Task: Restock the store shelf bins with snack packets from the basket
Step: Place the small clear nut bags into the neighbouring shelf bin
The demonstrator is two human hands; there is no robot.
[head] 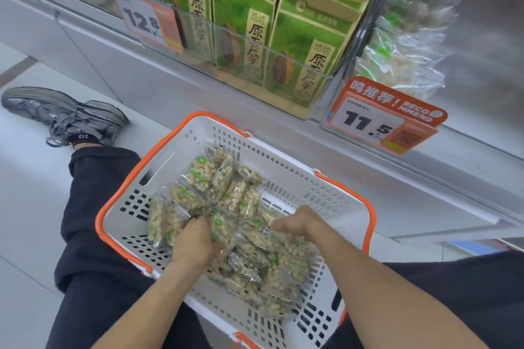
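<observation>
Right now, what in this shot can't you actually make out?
- Head view: fingers of both hands, left hand and right hand, buried among snack packets.
- Basket: near corner cut off by the bottom edge.
- Right bin contents: blurred behind clear plastic.

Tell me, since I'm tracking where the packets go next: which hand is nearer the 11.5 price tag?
Right. The right hand lies in the basket below and left of the 11.5 price tag; the left hand is farther left, gripping snack packets.
</observation>
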